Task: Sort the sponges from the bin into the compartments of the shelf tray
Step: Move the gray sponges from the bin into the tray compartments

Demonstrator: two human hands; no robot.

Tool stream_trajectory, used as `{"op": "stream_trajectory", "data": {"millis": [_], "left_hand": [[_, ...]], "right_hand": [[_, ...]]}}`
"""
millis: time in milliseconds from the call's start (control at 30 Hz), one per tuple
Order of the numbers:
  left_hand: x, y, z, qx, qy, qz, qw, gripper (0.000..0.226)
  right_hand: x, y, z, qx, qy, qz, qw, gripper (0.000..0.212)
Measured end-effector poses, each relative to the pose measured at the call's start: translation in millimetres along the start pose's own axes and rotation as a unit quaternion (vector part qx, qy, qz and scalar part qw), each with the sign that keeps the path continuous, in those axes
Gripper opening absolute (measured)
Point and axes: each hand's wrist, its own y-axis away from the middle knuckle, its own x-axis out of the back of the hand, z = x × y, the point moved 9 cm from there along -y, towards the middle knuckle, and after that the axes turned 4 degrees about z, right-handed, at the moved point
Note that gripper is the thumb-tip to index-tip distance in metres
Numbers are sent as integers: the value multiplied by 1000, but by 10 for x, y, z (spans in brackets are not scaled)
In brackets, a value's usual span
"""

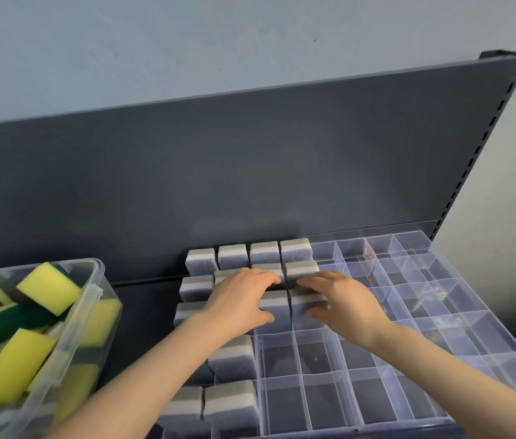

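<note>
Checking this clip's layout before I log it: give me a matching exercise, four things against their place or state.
Things:
1 yellow-green sponges
2 grey-white sponges
3 left hand
4 back panel

Places or states:
a upright behind the tray
b in the clear bin
c gripping a sponge, close beside the right hand
d standing in the tray's left compartments

Pairs: 1-b; 2-d; 3-c; 4-a

The person, as caught by the head camera —
The left hand [240,299] and right hand [345,304] are seen uncovered; the left forearm [142,372] and right forearm [459,372] are seen bare right back to the frame's edge — fingernails too blurred to be judged.
</note>
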Motion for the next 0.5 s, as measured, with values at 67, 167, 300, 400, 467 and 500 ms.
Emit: {"op": "stream_trajectory", "data": {"millis": [67, 167, 300, 400, 467, 500], "left_hand": [[51, 21, 2, 2, -3, 13, 1000, 60], [146, 91, -35, 16, 0, 40, 999, 57], [364, 260, -188, 72, 20, 96, 993, 48], [523, 450, -344, 129, 15, 132, 983, 44], [620, 625, -465, 164, 3, 146, 976, 42], [670, 732, -538, 182, -4, 150, 972, 40]], "right_hand": [[70, 12, -2, 3, -9, 8, 1000, 51], [206, 33, 2, 11, -17, 29, 999, 47], [370, 3, 13, 30, -34, 47, 998, 43], [422, -68, -81, 54, -47, 45, 996, 41], [418, -102, -189, 69, -55, 36, 995, 39], [413, -111, -256, 74, -60, 33, 995, 38]]}}
